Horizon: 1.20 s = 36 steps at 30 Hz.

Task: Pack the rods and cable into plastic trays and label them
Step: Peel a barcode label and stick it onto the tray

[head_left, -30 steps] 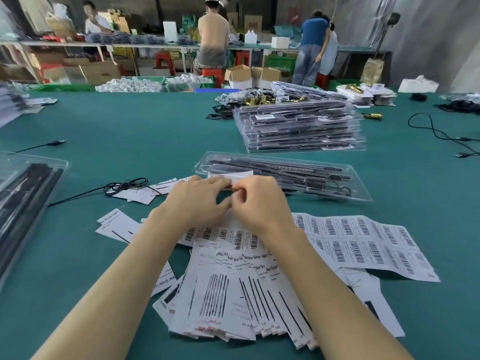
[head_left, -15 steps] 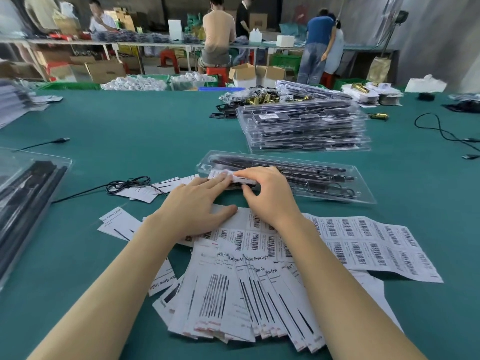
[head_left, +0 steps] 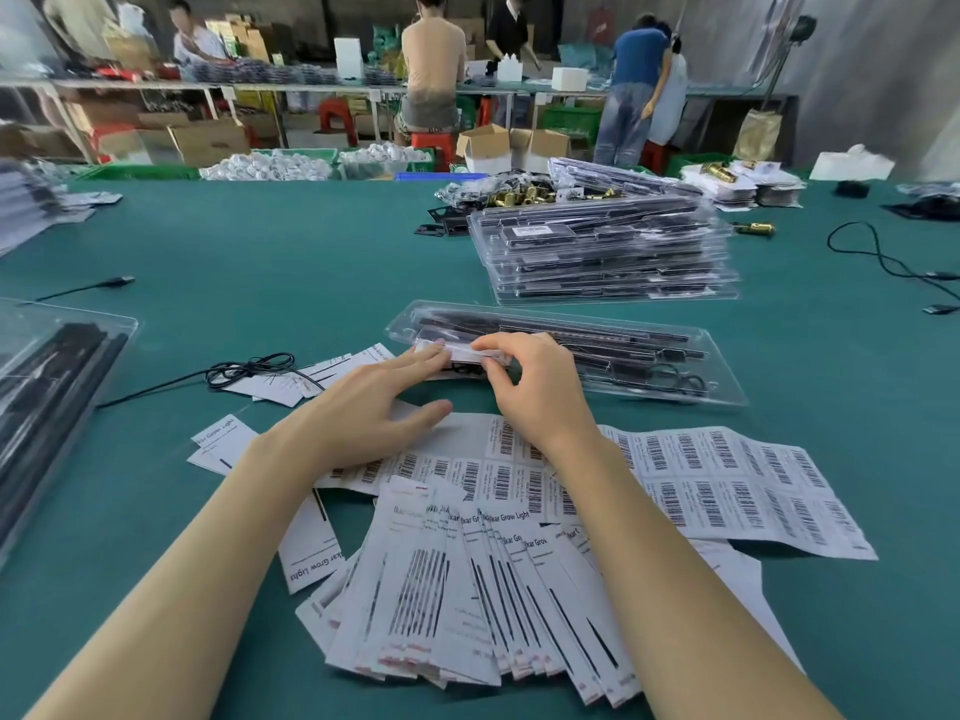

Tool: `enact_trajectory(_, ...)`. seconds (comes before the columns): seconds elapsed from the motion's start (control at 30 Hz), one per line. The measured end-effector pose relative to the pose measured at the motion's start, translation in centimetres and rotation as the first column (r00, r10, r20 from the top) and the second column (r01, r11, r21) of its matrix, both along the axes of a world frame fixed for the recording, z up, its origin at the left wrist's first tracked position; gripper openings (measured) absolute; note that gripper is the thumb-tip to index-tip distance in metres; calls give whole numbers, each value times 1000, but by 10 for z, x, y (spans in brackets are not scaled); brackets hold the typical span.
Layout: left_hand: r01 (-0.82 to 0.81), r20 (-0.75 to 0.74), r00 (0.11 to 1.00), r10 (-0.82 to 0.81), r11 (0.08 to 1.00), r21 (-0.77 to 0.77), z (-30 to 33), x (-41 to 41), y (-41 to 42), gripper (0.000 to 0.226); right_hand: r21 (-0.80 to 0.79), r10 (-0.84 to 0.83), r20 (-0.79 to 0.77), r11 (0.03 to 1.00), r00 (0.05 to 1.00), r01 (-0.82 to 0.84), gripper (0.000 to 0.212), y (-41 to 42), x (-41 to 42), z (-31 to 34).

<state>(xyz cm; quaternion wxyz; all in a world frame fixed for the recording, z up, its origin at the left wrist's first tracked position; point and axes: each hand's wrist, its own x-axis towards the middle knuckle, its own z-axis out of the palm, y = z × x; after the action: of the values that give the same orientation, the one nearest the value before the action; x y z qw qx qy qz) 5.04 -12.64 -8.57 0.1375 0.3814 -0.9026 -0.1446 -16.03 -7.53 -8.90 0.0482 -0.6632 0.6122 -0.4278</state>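
Printed cards (head_left: 467, 605): fanned in a loose pile at the near edge of the green desk (head_left: 260, 241); both forearms cross over them and hide parts of the pile; small print too fine to read.
Barcode sheet (head_left: 727, 485): lies flat just beyond the cards, its left part covered by the wrists.
Left hand (head_left: 374, 402): fingers straight and relaxed, the fingertips pressing the left end of a white label (head_left: 457, 353); the thumb rests on the barcode sheet.
Right hand (head_left: 540, 387): fingers curled, pinching the right end of the label; the palm hides how much of the label lies under it.
Clear tray (head_left: 675, 350): just beyond the hands, lying flat on the desk; dark rods (head_left: 597, 335) and a coiled cable (head_left: 680, 379) show through the plastic; the label sits on its near left corner; glare blurs the tray's left end.
Loose cable (head_left: 249, 367): on the desk left of the hands, beside scattered cards.
Left tray (head_left: 47, 387): holds black rods, cut off by the frame edge.
Tray stack (head_left: 608, 252): farther back, well apart from the hands; its contents are hard to tell apart.
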Motion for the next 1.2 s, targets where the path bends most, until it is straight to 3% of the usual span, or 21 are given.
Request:
enact_trajectory(0.37,-20,-274,962,13,1000,-23,-2,10,-4,46,-39,-19,38,999,999,20,24,2,1,0)
enact_trajectory(0.63,9,-97,995,-11,1000,-25,-5,8,-5,56,-62,-21,63,998,998,24,23,2,2,-1)
enact_trajectory(0.9,-47,-366,929,47,999,11,-3,10,-2,36,-63,-31,79,997,996,36,24,1,3,-3)
enact_trajectory(1.1,-68,-346,935,80,997,46,-3,3,2,36,-70,-45,80,996,996,51,23,1,4,-2)
enact_trajectory(1.2,-116,-409,904,124,992,44,-2,3,4,30,-66,-44,74,997,996,49,23,2,4,-3)
